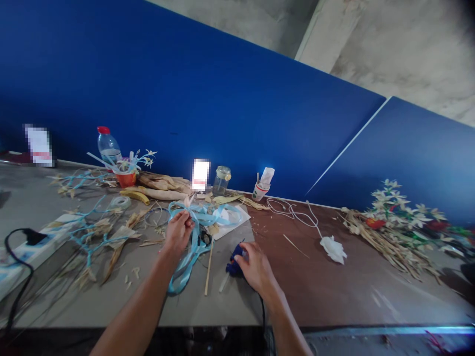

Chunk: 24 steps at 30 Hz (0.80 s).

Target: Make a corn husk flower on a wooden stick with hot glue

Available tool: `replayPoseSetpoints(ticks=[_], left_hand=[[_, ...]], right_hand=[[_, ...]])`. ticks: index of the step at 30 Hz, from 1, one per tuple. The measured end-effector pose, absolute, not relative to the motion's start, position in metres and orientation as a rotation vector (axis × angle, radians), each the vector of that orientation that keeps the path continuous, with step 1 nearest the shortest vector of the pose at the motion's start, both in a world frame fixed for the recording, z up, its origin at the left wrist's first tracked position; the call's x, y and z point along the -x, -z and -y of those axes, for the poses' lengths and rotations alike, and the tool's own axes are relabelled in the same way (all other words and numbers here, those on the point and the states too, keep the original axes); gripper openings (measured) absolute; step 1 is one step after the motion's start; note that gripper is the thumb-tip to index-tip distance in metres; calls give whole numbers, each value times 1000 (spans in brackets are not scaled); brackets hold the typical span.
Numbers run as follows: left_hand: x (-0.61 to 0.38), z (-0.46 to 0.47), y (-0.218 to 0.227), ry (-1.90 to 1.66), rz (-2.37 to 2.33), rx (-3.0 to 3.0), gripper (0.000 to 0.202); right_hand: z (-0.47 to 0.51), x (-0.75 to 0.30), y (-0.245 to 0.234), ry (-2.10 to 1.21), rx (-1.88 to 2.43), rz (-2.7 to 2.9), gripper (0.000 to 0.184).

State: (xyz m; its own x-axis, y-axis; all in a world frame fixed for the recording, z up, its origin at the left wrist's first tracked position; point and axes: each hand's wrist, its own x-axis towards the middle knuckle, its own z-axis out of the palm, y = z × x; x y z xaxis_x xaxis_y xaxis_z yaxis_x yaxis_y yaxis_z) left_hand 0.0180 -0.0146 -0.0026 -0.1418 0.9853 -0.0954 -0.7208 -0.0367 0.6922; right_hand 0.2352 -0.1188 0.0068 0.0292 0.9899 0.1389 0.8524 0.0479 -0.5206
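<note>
In the head view my left hand (180, 230) is closed in a pinch on a small pale flower (188, 201), held upright above the table. Its lower part is hidden by my fingers. Light-blue ribbon (193, 257) lies in loops behind and below that hand, with black-handled scissors (205, 238) partly among it. My right hand (256, 265) is curled round a dark-blue glue gun (234, 262), low over the table. A clear glue stick (223, 284) pokes out of its rear end. Between my hands lies a thin wooden stick (209, 269).
Blue-stemmed flower branches (89, 244) and a white power strip (40, 247) occupy the left. Along the blue partition stand a red cup (126, 179), a glass jar (221, 182) and a paper cup (260, 191). A white-flower bundle (393, 232) lies right, beyond crumpled tissue (333, 249).
</note>
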Motion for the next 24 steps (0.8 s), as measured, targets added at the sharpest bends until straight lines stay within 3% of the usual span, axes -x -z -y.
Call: replayPoseSetpoints(ticks=[5, 10, 17, 24], left_hand=[[-15, 13, 5, -1579, -697, -486, 22], [-15, 12, 6, -1573, -674, -449, 20], [-19, 13, 3, -1586, -680, -440, 20], [-20, 15, 2, -1579, -680, -453, 21]], right_hand=[[102, -219, -32, -482, 1663, 1831, 13], [117, -227, -35, -511, 1750, 1911, 13], [146, -246, -3, -438, 2112, 1992, 48], [136, -250, 7, -594, 1868, 2000, 25]])
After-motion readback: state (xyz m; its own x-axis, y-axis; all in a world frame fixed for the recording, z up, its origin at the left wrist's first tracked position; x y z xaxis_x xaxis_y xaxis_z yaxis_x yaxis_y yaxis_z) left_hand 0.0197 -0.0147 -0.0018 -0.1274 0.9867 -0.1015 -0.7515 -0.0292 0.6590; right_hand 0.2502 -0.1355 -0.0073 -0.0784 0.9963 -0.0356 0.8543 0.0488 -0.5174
